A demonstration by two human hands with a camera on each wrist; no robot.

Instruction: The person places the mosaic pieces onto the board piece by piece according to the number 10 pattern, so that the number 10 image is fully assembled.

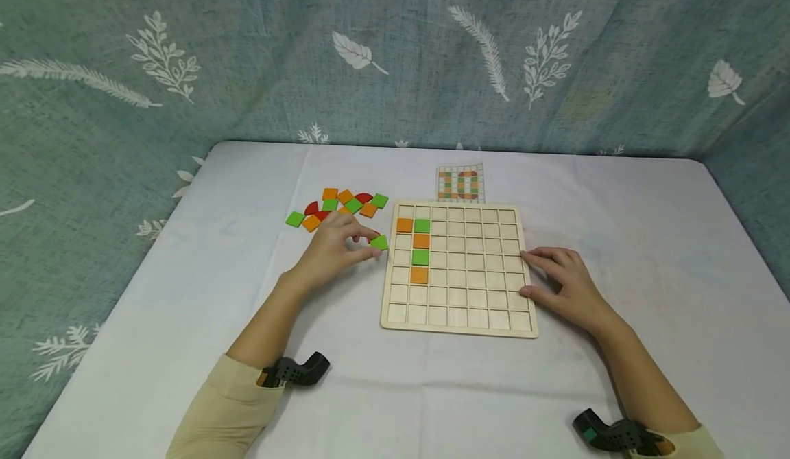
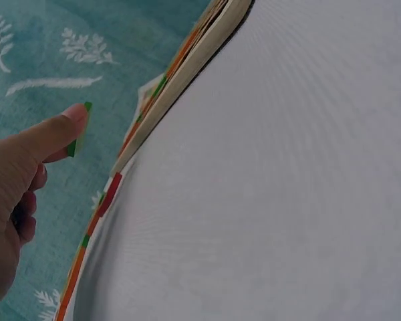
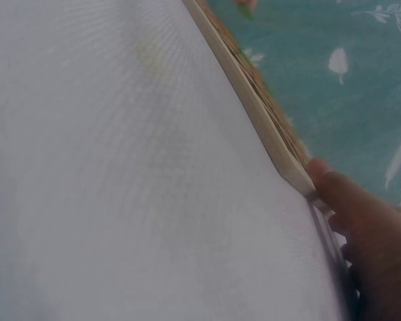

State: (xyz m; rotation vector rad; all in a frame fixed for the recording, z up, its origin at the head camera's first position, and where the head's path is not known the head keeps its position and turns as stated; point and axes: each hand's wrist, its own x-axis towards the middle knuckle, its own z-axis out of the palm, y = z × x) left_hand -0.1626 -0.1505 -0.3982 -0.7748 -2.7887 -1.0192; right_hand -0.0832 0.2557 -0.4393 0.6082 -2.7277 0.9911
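Observation:
Between thumb and fingers, my left hand pinches a green square tile, just off the left edge of a wooden grid board. In the left wrist view the tile stands edge-on at the thumb tip, above the table. Orange and green tiles fill several cells at the board's upper left, among them an orange tile and a green tile. My right hand touches the board's right edge with thumb and fingertips. Its thumb lies against the rim in the right wrist view.
Left of the board lie loose orange, green and red tiles, including an orange square and a red rounded piece. A printed pattern card lies behind the board. White cloth covers the table; a leaf-patterned curtain hangs behind.

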